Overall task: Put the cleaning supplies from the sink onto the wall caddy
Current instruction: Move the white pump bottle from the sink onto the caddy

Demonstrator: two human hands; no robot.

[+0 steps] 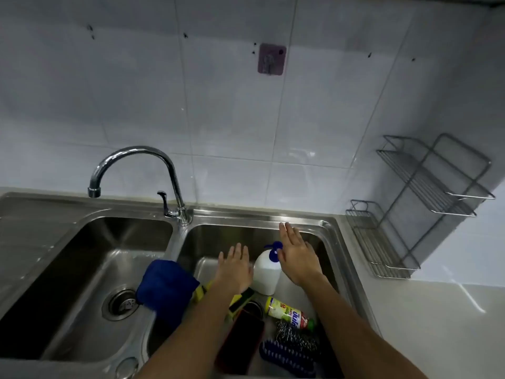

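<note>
A white pump bottle (266,272) with a blue pump stands upright in the right sink basin (314,227). My left hand (236,266) hovers flat and open just left of it. My right hand (297,255) is flat and open to its right, partly covering the pump head. Lower in the basin lie a small yellow-green bottle (287,313) on its side, a steel wool scourer (295,337), a blue brush (287,356), a yellow-green sponge (240,299) and a dark red item (240,340). A blue cloth (166,288) drapes over the divider. The two-tier wire wall caddy (426,192) hangs on the right wall, with nothing on it.
A chrome faucet (153,173) arches over the left basin (82,283), which has a round drain. A purple adhesive hook (272,59) sticks to the tiled wall above. A white countertop (437,324) runs along the right of the sink, below the caddy.
</note>
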